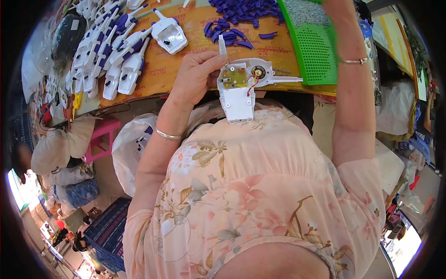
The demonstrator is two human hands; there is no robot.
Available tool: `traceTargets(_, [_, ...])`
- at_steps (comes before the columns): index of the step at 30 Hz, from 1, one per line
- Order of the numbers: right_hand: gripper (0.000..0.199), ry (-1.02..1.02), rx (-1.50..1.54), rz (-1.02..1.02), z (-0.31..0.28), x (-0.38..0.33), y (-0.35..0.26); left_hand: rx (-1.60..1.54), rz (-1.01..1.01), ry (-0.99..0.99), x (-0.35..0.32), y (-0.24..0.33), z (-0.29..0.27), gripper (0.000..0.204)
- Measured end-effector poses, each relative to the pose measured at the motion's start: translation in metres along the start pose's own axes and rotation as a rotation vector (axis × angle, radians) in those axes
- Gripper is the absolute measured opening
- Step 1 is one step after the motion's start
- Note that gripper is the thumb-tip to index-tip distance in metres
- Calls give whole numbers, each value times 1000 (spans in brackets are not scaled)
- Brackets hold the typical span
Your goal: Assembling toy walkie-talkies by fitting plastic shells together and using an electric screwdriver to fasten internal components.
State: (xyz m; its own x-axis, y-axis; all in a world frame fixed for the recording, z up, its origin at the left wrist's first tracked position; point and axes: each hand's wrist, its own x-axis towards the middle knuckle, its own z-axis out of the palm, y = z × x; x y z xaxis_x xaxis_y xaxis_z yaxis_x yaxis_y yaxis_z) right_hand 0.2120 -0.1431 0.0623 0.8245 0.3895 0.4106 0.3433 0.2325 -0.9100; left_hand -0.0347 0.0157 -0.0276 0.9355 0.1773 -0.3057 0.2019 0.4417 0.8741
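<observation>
My left hand (197, 73) is closed on the left side of an open white plastic housing (239, 103), at the table's front edge. Inside it show a green-brown circuit board (233, 77), a round black speaker (258, 71) and red, yellow and black wires. Two white prongs stick out of the housing, one upward by my thumb and one to the right. At the top right, my right hand (335, 8) reaches over a green plastic tray (297, 55). It is blurred and partly cut off, so its fingers cannot be made out. Small grey metallic pieces fill the tray's far part.
Several white housings with purple parts (100, 56) are piled at the left of the orange-covered table (160, 69). A single white housing (170, 35) lies nearer the middle. Purple plastic pieces (246, 10) are heaped at the back. A pink stool (103, 138) and white bag (127, 156) stand below.
</observation>
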Motion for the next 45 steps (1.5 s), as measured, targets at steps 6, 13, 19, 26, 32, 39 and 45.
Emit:
traceTargets(6, [34,-188,-46,110,20,12,0,157,4,118,-2,5,6,14])
traceTargets(13, [41,-283,424,-105,19,4,20,118,-16,136,-7,-4,7,16])
traceTargets(19, [45,-391,666,88,33,-25,-26,77,9,122,-11,-6,7,14])
traceTargets(26, [49,-488,482,57,-3,-37,-42,157,73,191,7,-8,-4,16])
traceTargets(32, [56,-407,280,200,-42,-52,-67,-4,79,119,11,0,8,13])
traceTargets(39, [35,-205,-36,86,-51,-68,-73,25,82,98,20,-12,7,13])
traceTargets(45, [14,40,-6,5,-65,-64,-39,13,104,74,19,-12,6,13])
